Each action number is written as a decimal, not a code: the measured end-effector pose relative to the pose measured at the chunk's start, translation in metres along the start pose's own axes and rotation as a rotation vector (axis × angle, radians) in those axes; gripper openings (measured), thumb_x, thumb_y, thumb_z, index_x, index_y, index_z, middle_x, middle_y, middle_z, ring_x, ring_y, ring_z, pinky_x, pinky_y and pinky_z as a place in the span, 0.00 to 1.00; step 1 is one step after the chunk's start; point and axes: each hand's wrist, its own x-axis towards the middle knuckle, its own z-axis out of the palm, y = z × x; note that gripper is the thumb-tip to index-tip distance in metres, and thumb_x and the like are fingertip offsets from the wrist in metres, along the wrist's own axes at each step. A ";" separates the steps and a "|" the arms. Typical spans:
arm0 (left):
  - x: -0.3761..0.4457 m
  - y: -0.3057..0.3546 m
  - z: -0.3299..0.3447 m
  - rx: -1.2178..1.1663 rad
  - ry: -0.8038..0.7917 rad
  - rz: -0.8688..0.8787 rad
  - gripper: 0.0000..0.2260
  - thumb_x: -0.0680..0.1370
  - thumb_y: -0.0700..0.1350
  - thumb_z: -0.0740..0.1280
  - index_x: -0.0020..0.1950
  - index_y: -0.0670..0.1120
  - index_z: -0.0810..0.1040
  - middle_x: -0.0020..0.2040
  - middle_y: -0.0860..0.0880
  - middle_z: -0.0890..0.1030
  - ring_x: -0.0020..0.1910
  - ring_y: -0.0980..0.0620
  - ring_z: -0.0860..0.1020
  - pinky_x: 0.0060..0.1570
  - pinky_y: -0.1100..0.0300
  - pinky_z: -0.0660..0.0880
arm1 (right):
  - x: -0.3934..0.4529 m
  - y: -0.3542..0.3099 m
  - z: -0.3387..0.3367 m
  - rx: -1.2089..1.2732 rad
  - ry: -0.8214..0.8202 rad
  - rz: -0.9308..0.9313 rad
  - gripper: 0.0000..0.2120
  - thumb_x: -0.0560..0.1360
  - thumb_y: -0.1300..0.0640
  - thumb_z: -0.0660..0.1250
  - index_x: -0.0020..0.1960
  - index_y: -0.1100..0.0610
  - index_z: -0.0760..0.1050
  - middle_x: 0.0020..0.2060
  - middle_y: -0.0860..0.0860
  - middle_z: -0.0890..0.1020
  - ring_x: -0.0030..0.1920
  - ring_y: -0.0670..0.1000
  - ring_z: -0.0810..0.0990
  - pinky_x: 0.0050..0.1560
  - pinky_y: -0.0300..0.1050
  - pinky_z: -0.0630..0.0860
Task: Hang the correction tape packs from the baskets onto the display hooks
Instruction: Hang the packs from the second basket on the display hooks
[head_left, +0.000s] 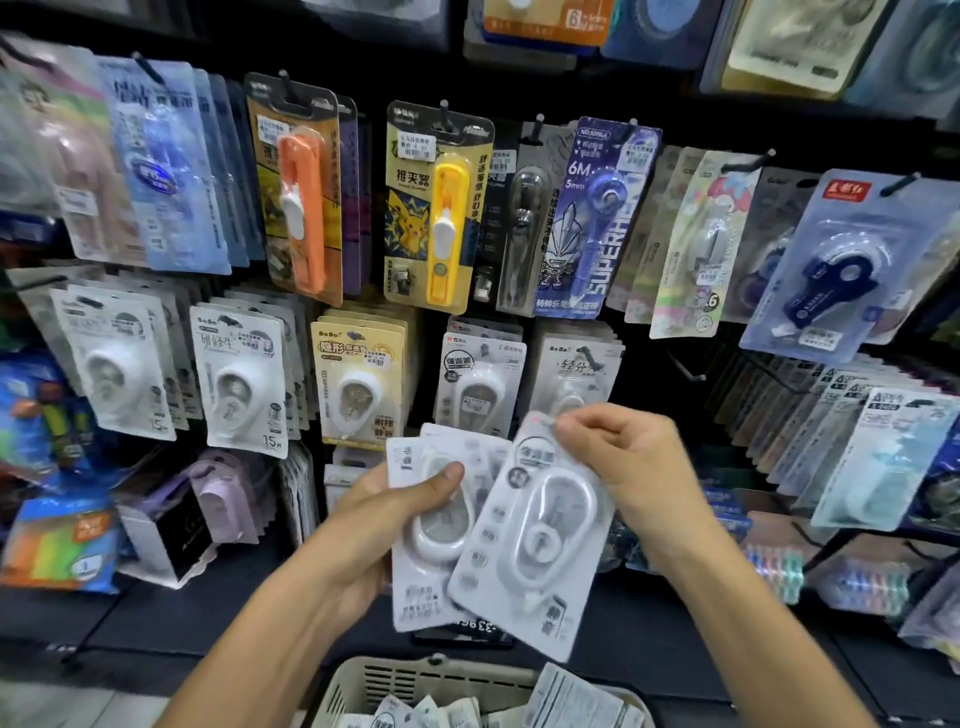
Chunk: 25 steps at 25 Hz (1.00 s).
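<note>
My left hand (395, 514) grips a small stack of white correction tape packs (431, 530) from the left, thumb across the front. My right hand (623, 462) pinches the top edge of one white pack (535, 540), which tilts and overlaps the stack's right side. Both are held in front of the lower row of display hooks, where matching white packs (478, 384) hang. A beige slatted basket (363, 686) with more packs inside sits at the bottom centre, below my forearms.
The black display wall is crowded with hanging packs: an orange clip pusher (304, 202), a yellow one (441, 208), a blue correction tape card (592, 218). A bare hook (685, 366) juts out at right. Boxed goods lie on the lower shelf (166, 613).
</note>
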 end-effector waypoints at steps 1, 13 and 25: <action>-0.001 -0.001 0.003 -0.045 -0.057 -0.023 0.21 0.71 0.47 0.74 0.63 0.43 0.82 0.55 0.40 0.87 0.50 0.41 0.87 0.44 0.48 0.85 | 0.002 -0.004 0.009 -0.021 -0.005 -0.043 0.07 0.76 0.61 0.73 0.41 0.53 0.85 0.35 0.51 0.86 0.35 0.47 0.84 0.36 0.40 0.79; 0.009 0.003 -0.011 -0.196 0.215 0.229 0.33 0.57 0.47 0.81 0.61 0.47 0.81 0.52 0.43 0.88 0.48 0.40 0.87 0.43 0.38 0.83 | -0.015 0.003 0.065 0.331 -0.212 0.233 0.33 0.68 0.54 0.81 0.67 0.44 0.68 0.50 0.52 0.88 0.45 0.51 0.88 0.34 0.43 0.81; 0.001 0.020 -0.026 -0.278 0.394 0.299 0.26 0.62 0.49 0.79 0.60 0.50 0.83 0.52 0.46 0.88 0.47 0.44 0.88 0.44 0.42 0.84 | -0.007 0.018 0.071 0.167 0.158 0.075 0.11 0.78 0.52 0.71 0.52 0.36 0.73 0.61 0.44 0.79 0.46 0.59 0.83 0.37 0.50 0.81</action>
